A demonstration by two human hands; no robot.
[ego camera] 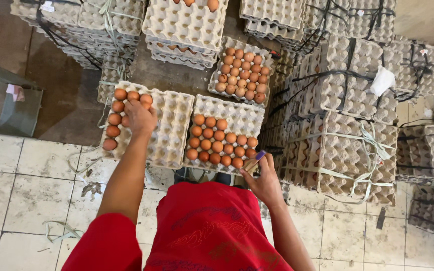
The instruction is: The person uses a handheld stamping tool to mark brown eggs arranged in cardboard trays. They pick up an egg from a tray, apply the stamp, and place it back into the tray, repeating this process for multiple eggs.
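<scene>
Two hands busy | left hand (139, 116) cupped over eggs (118, 109), filling left tray (169, 125) by rows | right hand (262, 183) grips marker (253, 161) right of it, clear of shells

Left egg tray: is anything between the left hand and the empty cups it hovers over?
Nothing visible. The left hand is directly over the left egg tray, beside the brown eggs filling its left columns; the empty cups to its right lie uncovered.
</scene>
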